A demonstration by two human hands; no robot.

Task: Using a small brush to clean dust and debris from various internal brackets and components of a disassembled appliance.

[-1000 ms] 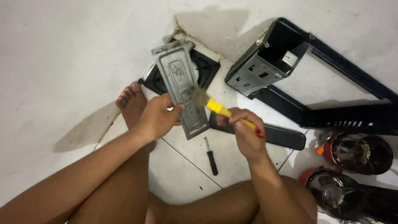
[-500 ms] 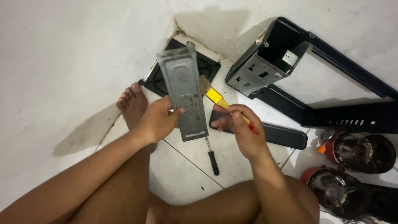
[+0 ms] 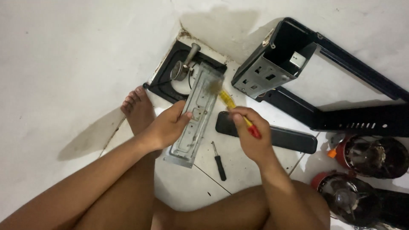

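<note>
Head view showed a long grey metal panel [image 3: 197,115], stamped and dusty, gripped by the left hand [image 3: 167,126]; the right hand [image 3: 252,135] clasped a yellow-handled brush [image 3: 230,104], bristles touching the panel.

On the white tiled floor [image 3: 64,64] about you: one black open metal frame [image 3: 324,81], one flat black bar [image 3: 281,137], one small black screwdriver [image 3: 219,158], one black square plate with a gauge [image 3: 181,70], two dark red-rimmed round canisters [image 3: 370,155].
</note>
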